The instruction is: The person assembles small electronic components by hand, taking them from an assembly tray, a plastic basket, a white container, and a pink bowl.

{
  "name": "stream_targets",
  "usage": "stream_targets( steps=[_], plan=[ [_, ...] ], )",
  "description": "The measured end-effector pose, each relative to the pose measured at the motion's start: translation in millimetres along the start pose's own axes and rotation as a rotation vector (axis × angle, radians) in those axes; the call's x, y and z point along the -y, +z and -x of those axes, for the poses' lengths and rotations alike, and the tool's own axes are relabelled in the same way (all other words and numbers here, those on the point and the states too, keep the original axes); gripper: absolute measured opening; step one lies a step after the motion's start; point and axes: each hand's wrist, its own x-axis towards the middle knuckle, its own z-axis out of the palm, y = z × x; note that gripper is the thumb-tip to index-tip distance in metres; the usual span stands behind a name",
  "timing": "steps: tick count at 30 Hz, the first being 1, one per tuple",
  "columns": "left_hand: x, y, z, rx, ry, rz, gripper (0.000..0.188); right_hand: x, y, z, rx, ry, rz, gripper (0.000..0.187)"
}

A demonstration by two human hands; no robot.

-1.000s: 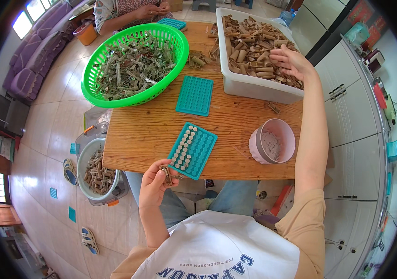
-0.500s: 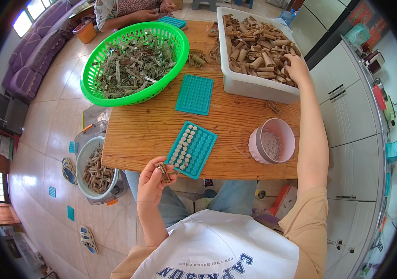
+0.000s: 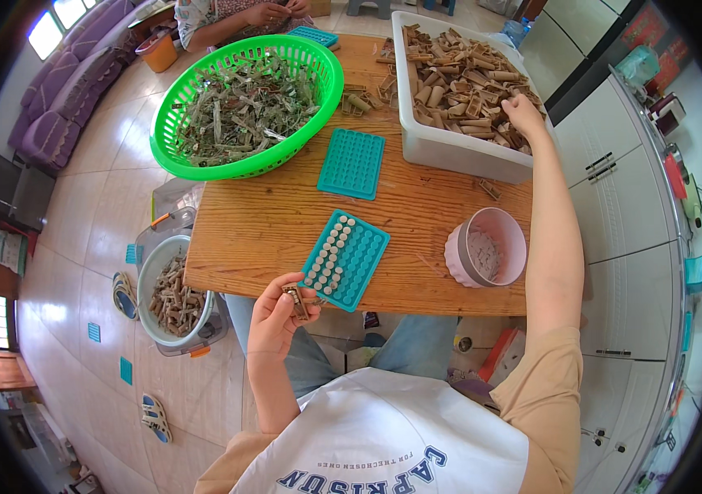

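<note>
- Brown tubular casings (image 3: 450, 90) are heaped in the white plastic tub (image 3: 458, 156) at the far right corner of the wooden table (image 3: 277, 235).
- Green slotted basket (image 3: 203, 172), over the table's far left part, holds a pile of translucent grey-green scraps (image 3: 244, 111).
- Pale round bucket (image 3: 143, 298), below the table's left side, carries more brownish pieces.
- Pink tub (image 3: 455, 259), near the table's right front, has greyish bits inside.
- Two teal dimpled trays: the bare one (image 3: 351, 165) is near the table's middle; the part-filled one (image 3: 361, 265) reaches the table's near edge, with most of its right-hand dimples vacant.
- Right hand (image 3: 524, 117), above the table's far right corner, has its fingers curled down onto the heap; whether they grip a casing I cannot tell. The step in hand appears to be picking from the tub; a lift from here would call for pinching one casing free of its neighbours.
- Left hand (image 3: 273, 314), at the table's near edge, is clamped between thumb and fingers on an open-sided casing (image 3: 294, 303), which seems best kept steady meanwhile.
- White discs (image 3: 331, 249) sit in the left-hand dimples of the near-edge tray.
</note>
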Motion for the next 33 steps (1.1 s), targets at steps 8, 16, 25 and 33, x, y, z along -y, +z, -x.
stream_targets(
  steps=[8,16,25,33],
  plan=[
    [-5,-2,4,-0.013,0.019,0.013,0.031,-1,-9,31,-0.095,0.152,-0.695,0.037],
    [-4,1,2,0.007,0.005,0.015,0.028,26,-36,79,0.010,-0.099,-0.668,0.030],
    [-3,3,1,0.022,-0.014,0.003,0.028,41,-31,96,-0.206,-0.334,-0.215,0.031],
    [-3,1,2,0.030,0.002,0.004,0.031,35,-4,83,-0.195,-0.303,-0.375,0.022]
  ],
)
